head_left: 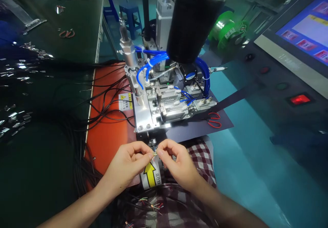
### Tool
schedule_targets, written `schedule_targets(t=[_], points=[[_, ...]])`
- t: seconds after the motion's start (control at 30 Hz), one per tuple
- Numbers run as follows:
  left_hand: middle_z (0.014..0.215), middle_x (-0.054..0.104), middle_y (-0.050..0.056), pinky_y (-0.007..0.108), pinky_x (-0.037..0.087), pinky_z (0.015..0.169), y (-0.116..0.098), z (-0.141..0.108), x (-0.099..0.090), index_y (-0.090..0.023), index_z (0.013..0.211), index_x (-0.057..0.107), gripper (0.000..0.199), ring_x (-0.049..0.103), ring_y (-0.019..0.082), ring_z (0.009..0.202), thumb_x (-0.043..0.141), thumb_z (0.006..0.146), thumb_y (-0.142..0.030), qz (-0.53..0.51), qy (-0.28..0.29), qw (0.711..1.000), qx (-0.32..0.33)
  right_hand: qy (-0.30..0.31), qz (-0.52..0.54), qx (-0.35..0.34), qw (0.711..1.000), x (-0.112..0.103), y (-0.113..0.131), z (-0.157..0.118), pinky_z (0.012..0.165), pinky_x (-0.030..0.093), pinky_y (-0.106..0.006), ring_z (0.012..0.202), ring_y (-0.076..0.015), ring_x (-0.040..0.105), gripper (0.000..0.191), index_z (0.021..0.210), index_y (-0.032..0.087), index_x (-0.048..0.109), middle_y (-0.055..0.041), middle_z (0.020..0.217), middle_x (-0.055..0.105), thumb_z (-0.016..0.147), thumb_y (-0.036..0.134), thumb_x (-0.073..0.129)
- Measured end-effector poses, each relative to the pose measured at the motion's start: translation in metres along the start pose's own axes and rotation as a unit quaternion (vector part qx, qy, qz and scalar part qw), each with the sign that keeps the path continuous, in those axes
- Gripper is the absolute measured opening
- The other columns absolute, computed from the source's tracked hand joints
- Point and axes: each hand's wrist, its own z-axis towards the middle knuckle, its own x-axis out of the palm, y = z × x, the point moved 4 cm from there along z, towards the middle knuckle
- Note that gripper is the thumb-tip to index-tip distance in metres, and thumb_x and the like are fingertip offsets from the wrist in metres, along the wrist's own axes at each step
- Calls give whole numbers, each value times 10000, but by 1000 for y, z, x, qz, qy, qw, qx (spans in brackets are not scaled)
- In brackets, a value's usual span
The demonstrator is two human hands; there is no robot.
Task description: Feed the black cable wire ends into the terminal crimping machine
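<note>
My left hand [132,161] and my right hand [178,161] meet fingertip to fingertip in front of the machine. Between them are thin coloured wires [155,153], pinched by thumb and forefinger on both sides. The wires' ends are mostly hidden by my fingers. Just below sits a white label with a yellow arrow [150,175]. Over my lap lie several black cables [133,198] with stripped, fanned-out coloured wire ends [153,206]. Beyond my hands stands the metal machine [169,101] with blue air tubes [156,59].
Red-handled scissors [214,120] lie on the dark plate right of the machine. Black cables [102,108] cross the orange surface [102,146] at left. A black cylinder [193,26] overhangs the machine. A control panel [289,60] with a lit red switch [299,99] stands at right.
</note>
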Motion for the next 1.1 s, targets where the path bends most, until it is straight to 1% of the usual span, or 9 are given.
schedule_targets(t=[0.07,0.17,0.27,0.37,0.47,0.67,0.77,0.9,1.1], points=[[391,319,-109,165,145,379,-1,0,-1,-149,657,589,234,203,30,373,677,680,-365,9,-8,1000,9,27,44,29,998,0,-3,2,485,345,-223,499,-92,424,166,738,174,559,42,585,474,837,306,547],[405,351,-101,156,170,400,-4,0,-2,-135,656,597,234,223,28,395,680,679,-353,19,-19,999,26,35,65,29,997,-2,-3,3,495,383,-226,510,-94,486,169,790,160,615,7,668,573,832,311,551],[420,385,-91,152,203,410,-4,1,-3,-131,657,606,241,252,29,403,685,685,-357,24,-20,999,31,8,17,21,1000,-3,-2,2,498,391,-232,533,-112,523,140,838,167,665,0,656,607,804,285,597],[483,488,-51,155,276,438,-1,1,-5,-130,683,623,241,354,50,442,702,678,-358,45,-17,998,32,-41,-23,-9,999,-3,3,1,511,397,-229,559,-116,533,88,777,174,683,-1,658,631,766,252,644],[497,511,-35,168,319,446,2,2,-7,-141,726,629,269,399,70,454,703,682,-396,74,-11,997,35,-50,-42,-18,998,-1,6,1,502,392,-220,541,-105,524,119,744,171,684,3,651,639,762,284,653],[434,397,-81,159,187,319,10,2,-9,-164,782,594,375,277,44,320,673,680,-517,91,-14,996,7,-58,-15,4,998,0,0,4,502,381,-210,543,-95,519,130,746,159,677,6,640,631,765,283,642],[433,413,-77,156,213,314,6,-1,-5,-162,759,597,354,305,48,322,660,698,-505,93,-19,995,39,-35,26,36,998,-1,-4,4,469,363,-208,499,-88,487,133,741,149,664,14,599,594,751,281,650],[461,458,-62,146,265,340,-1,-3,-1,-150,725,603,267,350,53,380,659,725,-411,102,-30,991,82,-5,58,70,996,-2,-3,4,469,371,-211,490,-88,477,113,721,143,633,25,574,556,747,252,641],[436,346,-113,117,209,356,3,1,-2,-150,759,602,200,240,20,380,655,763,-343,7,10,998,68,66,119,79,988,3,-2,5,490,369,-212,477,-77,464,124,703,151,560,47,567,513,773,244,603]])
